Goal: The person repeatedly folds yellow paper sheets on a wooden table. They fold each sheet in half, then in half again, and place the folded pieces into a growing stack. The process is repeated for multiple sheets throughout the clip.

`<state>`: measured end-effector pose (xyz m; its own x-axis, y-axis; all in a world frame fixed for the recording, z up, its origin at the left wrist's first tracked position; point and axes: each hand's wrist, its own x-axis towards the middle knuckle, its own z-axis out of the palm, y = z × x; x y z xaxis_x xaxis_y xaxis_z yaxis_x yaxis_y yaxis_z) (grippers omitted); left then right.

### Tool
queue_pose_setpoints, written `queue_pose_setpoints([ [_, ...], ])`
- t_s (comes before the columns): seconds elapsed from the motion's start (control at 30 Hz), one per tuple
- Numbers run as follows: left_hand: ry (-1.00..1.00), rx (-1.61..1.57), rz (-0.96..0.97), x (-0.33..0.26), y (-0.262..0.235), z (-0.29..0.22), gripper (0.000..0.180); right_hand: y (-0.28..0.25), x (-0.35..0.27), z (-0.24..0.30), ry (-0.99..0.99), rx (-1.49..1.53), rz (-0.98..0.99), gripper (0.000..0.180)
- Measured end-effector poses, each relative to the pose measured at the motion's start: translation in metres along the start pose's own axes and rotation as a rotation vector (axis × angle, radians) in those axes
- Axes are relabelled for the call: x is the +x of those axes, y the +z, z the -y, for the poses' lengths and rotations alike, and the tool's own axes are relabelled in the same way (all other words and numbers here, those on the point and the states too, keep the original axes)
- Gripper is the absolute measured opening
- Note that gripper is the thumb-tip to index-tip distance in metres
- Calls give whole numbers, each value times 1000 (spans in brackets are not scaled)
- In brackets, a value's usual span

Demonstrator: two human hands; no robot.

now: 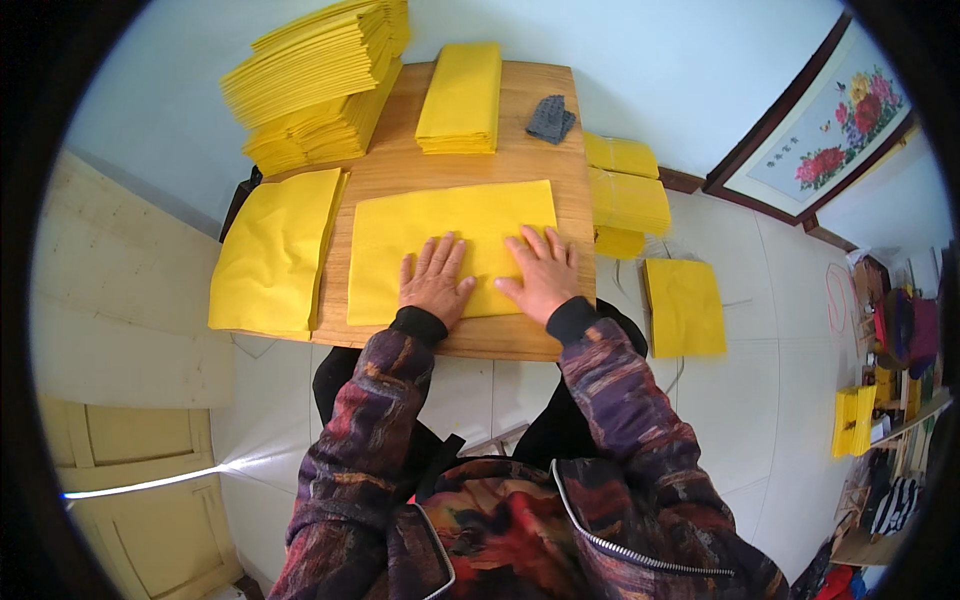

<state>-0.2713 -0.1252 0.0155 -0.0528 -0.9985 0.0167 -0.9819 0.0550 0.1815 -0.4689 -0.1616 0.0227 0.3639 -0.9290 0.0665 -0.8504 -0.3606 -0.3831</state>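
A folded yellow sheet, felt-like in look, (390, 230) lies flat near the front edge of the wooden table. Both of my hands rest on it, palms down. On its middle is my left hand (433, 283), fingers stretched out. Toward its right end lies my right hand (543, 272), fingers spread. To the left, a pile of larger yellow sheets (275, 250) overhangs the table's left edge. Beyond the folded sheet stands a neat stack of folded yellow pieces (460, 95). A dark grey crumpled cloth (550, 119) sits at the far right of the table.
A tall stack of folded yellow pieces (315, 80) rises at the table's far left corner. Tied yellow bundles (630, 190) stand beside the right edge, and another yellow stack (685, 307) is on the tiled floor. A framed flower picture (830, 120) leans at the right wall.
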Motion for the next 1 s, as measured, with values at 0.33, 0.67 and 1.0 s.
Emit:
queue_pose_setpoints([
  [0.33,30,35,-74,-1,10,5,60,-13,-6,-44,95,757,-562,22],
  [0.67,1,58,-5,0,4,2,61,30,4,43,-199,96,-75,47],
  [1.0,-306,29,-66,-45,-13,74,64,0,-4,-2,-67,-172,56,72],
])
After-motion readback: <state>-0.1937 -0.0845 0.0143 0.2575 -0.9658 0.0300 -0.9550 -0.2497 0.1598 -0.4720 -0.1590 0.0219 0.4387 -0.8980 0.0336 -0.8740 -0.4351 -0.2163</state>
